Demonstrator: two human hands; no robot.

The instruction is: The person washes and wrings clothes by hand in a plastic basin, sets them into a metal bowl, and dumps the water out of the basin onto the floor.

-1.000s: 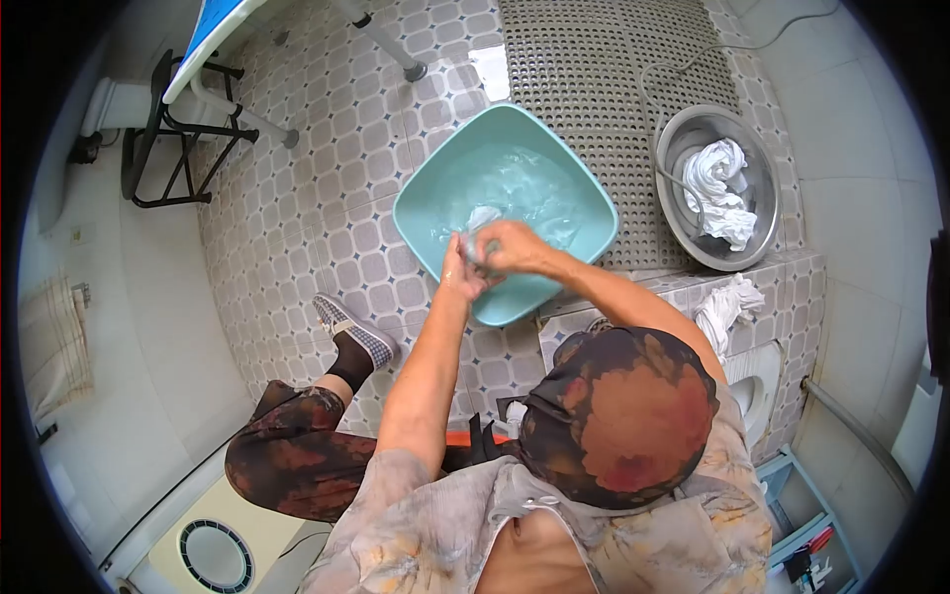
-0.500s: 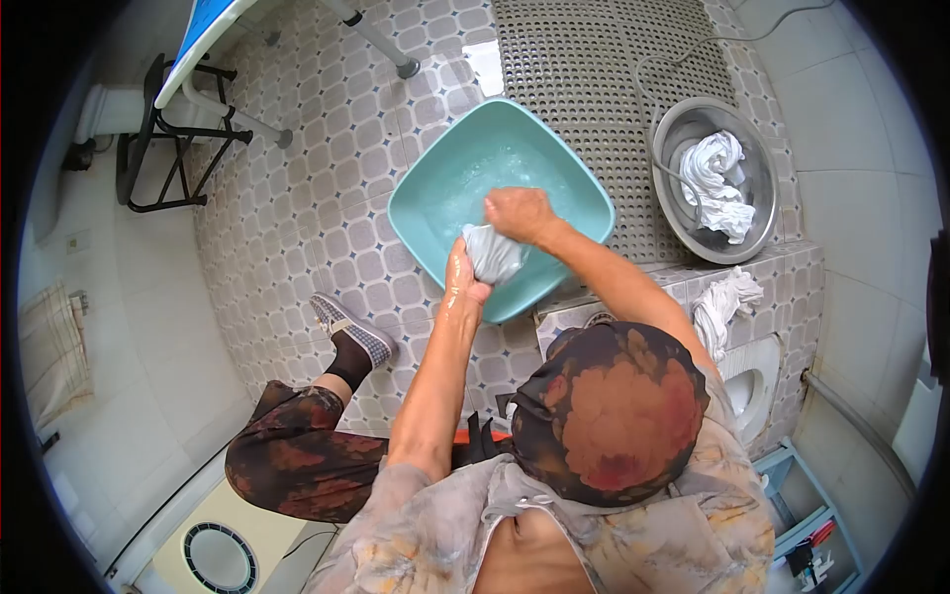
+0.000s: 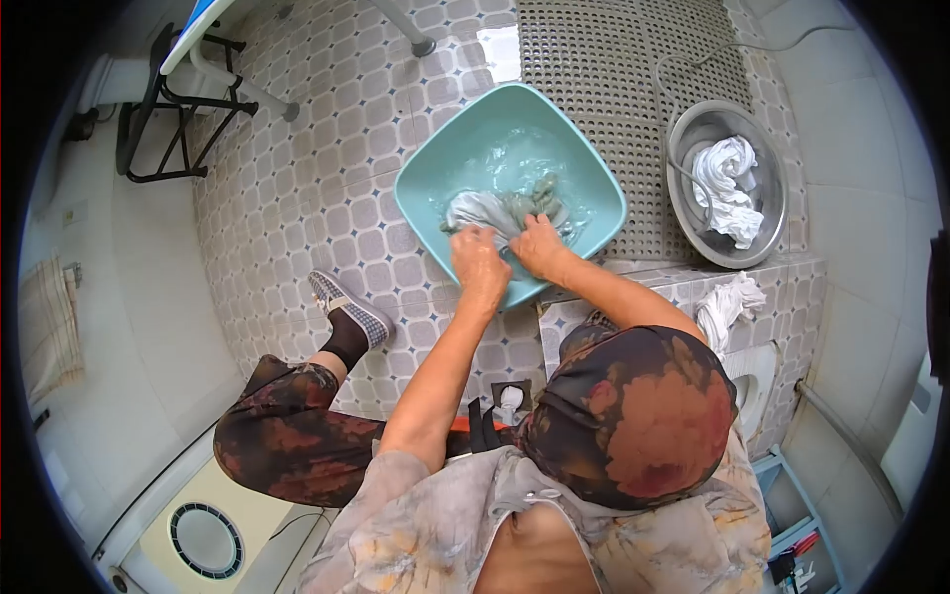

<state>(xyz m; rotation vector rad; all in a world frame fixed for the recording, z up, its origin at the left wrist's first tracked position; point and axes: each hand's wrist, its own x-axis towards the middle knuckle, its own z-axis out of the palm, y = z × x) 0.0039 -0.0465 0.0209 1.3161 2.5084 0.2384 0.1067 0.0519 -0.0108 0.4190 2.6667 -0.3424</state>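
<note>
A white-and-grey wet cloth (image 3: pixel 483 210) is held in the near half of a turquoise basin (image 3: pixel 592 158), toward six o'clock, and is partly covered by rippling water (image 3: pixel 515 158). Its near edge is gripped at seven o'clock by the left hand (image 3: pixel 480 262), whose fingers are curled down over the fabric. At five o'clock the cloth is grasped by the right hand (image 3: pixel 542 249), with the fingers bent into the folds. The two hands are set near each other. The basin is stood on a patterned tile floor (image 3: pixel 346 139), with a perforated drainage mat (image 3: pixel 633 119) laid at one o'clock from it. At three o'clock, bunched white laundry (image 3: pixel 727 188) is held in a stainless-steel bowl (image 3: pixel 771 188). Another crumpled white cloth (image 3: pixel 730 309) is placed at four o'clock on a tiled step (image 3: pixel 658 287). A checked shoe (image 3: pixel 351 309) is planted at eight o'clock.
</note>
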